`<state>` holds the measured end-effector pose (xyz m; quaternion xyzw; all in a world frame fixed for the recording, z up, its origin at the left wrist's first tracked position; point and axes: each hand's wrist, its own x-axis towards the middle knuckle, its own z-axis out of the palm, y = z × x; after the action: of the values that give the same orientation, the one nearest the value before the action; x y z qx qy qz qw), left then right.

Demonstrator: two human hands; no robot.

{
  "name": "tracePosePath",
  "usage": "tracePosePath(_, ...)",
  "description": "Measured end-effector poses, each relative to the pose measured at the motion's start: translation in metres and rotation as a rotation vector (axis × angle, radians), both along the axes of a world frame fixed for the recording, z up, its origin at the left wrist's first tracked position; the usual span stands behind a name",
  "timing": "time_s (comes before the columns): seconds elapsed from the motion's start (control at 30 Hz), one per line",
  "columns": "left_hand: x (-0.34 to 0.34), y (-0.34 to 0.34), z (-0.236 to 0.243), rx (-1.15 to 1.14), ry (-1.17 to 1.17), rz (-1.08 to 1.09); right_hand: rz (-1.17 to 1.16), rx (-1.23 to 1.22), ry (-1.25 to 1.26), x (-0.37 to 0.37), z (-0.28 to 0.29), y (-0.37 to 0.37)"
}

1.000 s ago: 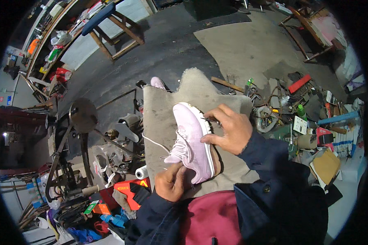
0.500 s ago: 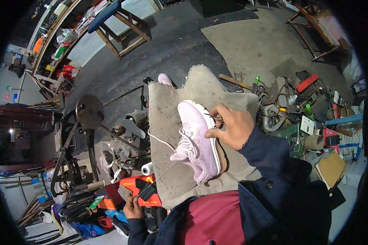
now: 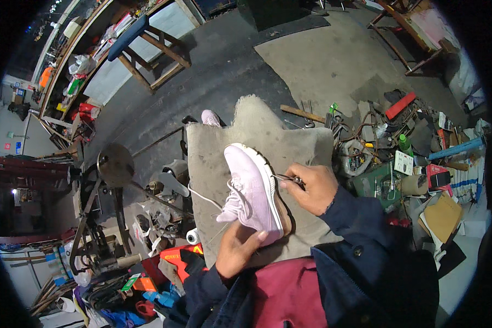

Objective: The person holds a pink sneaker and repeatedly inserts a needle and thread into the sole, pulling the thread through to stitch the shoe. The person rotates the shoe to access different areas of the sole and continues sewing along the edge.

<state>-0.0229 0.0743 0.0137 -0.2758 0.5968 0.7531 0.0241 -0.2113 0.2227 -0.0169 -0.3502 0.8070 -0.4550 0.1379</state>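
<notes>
A pale pink sneaker (image 3: 251,205) with white laces and a white sole lies on its side on a stained beige cloth (image 3: 273,115) over my lap. My left hand (image 3: 240,249) grips the heel end, thumb pressed against the upper. My right hand (image 3: 311,188) has its fingers closed on a small metal pointed tool (image 3: 288,179), its tip beside the sole edge near the forefoot. A thin thread runs down-left from the shoe. Another pink shoe (image 3: 210,118) shows just beyond the cloth.
An iron machine with a round plate (image 3: 116,167) stands at left. Piled tools and scraps (image 3: 366,147) lie right; a red box (image 3: 175,256) and clutter fill the lower left. A blue-topped stool (image 3: 127,38) and wooden chair (image 3: 399,24) stand farther off.
My left hand has returned from the lower left to the shoe's heel. My right hand and tool have shifted slightly down along the sole. The whole view has shifted somewhat.
</notes>
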Motion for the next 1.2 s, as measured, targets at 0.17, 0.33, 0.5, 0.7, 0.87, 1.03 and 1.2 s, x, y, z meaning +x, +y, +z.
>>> tracePosePath(0.17,-0.028,-0.003,-0.020,-0.286,-0.132,-0.060,-0.013,-0.015,-0.184,0.010,0.008,0.009)
tracePosePath(0.33,-0.039,-0.008,-0.014,0.086,0.073,0.234,0.057,-0.087,-0.472,0.022,0.034,0.014)
tracePosePath(0.5,-0.058,-0.039,0.008,0.235,0.329,0.414,0.158,-0.194,-0.681,0.046,0.057,0.015)
tracePosePath(0.7,-0.064,-0.061,0.018,0.443,0.448,0.498,0.213,-0.178,-0.889,0.053,0.032,0.005)
tracePosePath(0.87,-0.047,-0.064,0.009,0.562,0.470,0.402,0.267,-0.034,-1.321,0.025,0.004,0.001)
tracePosePath(1.03,-0.024,-0.062,0.013,0.471,0.380,0.182,0.364,0.005,-1.297,-0.023,0.001,-0.011)
tracePosePath(1.2,-0.018,-0.058,0.034,0.358,0.271,-0.055,0.368,-0.284,-0.902,-0.069,0.018,-0.040)
